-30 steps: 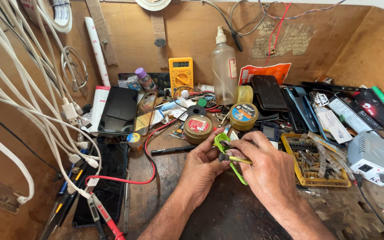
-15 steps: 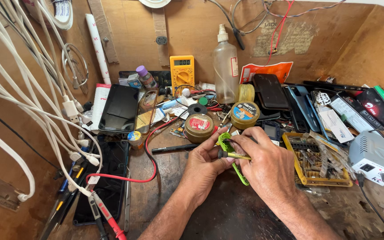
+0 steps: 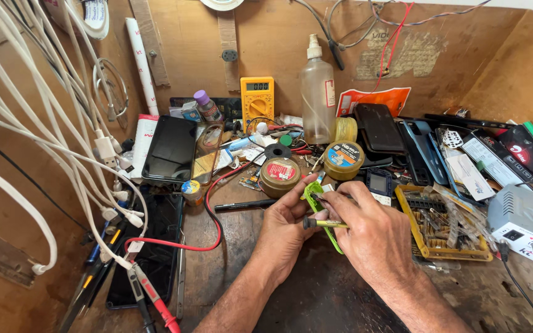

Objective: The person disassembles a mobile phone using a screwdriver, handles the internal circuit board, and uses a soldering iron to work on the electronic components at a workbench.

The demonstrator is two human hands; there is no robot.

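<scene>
Item: your left hand pinches the green plastic piece, unmoved since a moment ago; your right hand grips the small screwdriver, now lowered and level beneath it.

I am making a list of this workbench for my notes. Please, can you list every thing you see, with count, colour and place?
small part: one, bright green, between both hands at centre
screwdriver: one, yellowish handle, in the right hand
round tins: two, brass-coloured, just behind the hands
multimeter: one, yellow, against the back wall
spray bottle: one, clear, beside the multimeter
phone: one, black, leaning at left
cables: many, white, hanging at left
probe lead: one, red, curling across the bench at left
parts tray: one, yellow, right of the hands
small box unit: one, grey, far right
left hand: one, fingers on the green part
right hand: one, gripping the screwdriver
</scene>
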